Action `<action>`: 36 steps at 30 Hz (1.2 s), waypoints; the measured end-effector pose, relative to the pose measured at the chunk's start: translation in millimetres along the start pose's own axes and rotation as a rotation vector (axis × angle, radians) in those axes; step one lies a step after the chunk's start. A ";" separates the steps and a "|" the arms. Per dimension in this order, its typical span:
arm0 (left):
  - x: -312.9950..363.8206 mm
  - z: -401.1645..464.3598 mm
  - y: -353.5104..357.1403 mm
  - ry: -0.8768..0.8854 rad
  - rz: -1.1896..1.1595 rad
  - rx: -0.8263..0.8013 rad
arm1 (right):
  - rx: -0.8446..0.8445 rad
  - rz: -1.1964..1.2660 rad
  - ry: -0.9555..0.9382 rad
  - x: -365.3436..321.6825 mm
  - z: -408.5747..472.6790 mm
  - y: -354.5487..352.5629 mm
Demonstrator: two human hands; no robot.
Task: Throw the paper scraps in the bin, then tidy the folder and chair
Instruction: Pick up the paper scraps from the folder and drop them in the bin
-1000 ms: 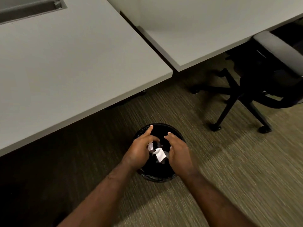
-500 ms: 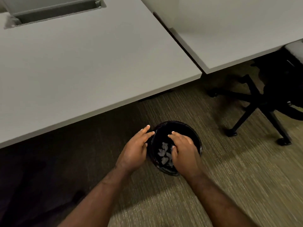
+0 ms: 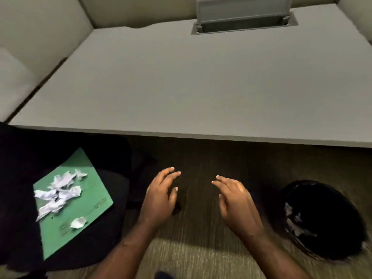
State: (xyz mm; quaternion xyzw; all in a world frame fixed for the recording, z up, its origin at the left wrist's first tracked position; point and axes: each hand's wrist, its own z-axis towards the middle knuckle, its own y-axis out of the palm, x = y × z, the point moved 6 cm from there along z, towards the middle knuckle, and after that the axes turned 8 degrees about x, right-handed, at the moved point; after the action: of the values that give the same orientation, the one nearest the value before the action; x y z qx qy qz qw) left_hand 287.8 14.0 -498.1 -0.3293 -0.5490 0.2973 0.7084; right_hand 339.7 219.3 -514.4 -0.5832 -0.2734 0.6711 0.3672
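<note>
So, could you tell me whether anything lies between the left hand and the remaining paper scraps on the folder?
Nothing visible does. The left hand is open, and only dark chair seat separates it from the paper scraps on the green folder.

Grey desk point(image 3: 201, 87) with a cable hatch point(image 3: 244, 21) — carpet point(image 3: 201, 258) below.

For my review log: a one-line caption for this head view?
Both empty hands, left and right, between bin and scrap-covered green folder.
</note>
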 end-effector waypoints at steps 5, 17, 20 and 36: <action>-74.2 -17.0 -69.6 -0.136 0.021 0.096 | -0.098 -0.016 -0.131 -89.3 21.7 53.6; -226.2 -64.4 -162.1 -0.404 0.085 0.209 | -0.275 0.011 -0.331 -248.7 48.4 170.7; -269.0 -80.1 -175.5 -0.499 0.140 0.197 | -0.329 0.010 -0.366 -279.6 49.2 197.0; -358.2 -116.0 -134.2 -0.767 0.206 -0.098 | -0.427 -0.041 -0.451 -340.7 89.9 291.8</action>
State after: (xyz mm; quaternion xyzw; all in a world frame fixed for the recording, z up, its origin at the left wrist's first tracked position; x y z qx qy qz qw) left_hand 329.7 -363.9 -621.1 -0.2812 -0.7512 0.4417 0.4019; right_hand 217.7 -221.2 -532.9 -0.4777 -0.4946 0.7034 0.1799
